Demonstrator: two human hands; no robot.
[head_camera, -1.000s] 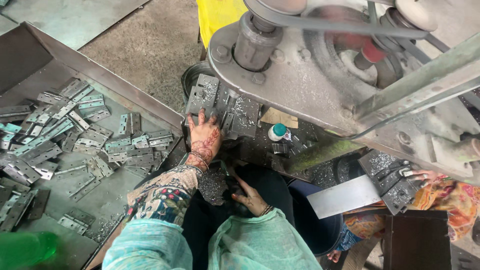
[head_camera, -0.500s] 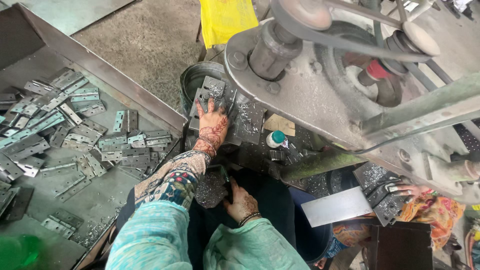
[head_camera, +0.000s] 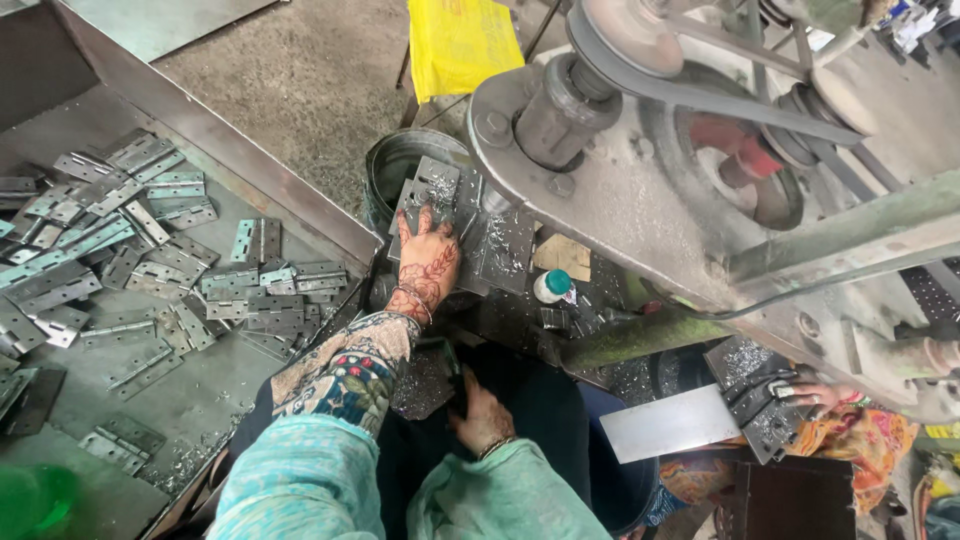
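My left hand lies flat, fingers spread, on a grey metal hinge plate that rests on the machine's work surface below a large pulley. My right hand is low by my lap, its fingers closed around a dark metal plate covered in shavings. More flat plates sit just right of my left hand.
A steel tray at the left holds several loose hinge pieces. A round bucket stands behind the plate. A belt and red wheel run above. A small green-capped bottle stands nearby. Another person's hand holds metal parts at right.
My left hand has slid the hinge plate further forward toward the pulley. My right hand stays low with its plate.
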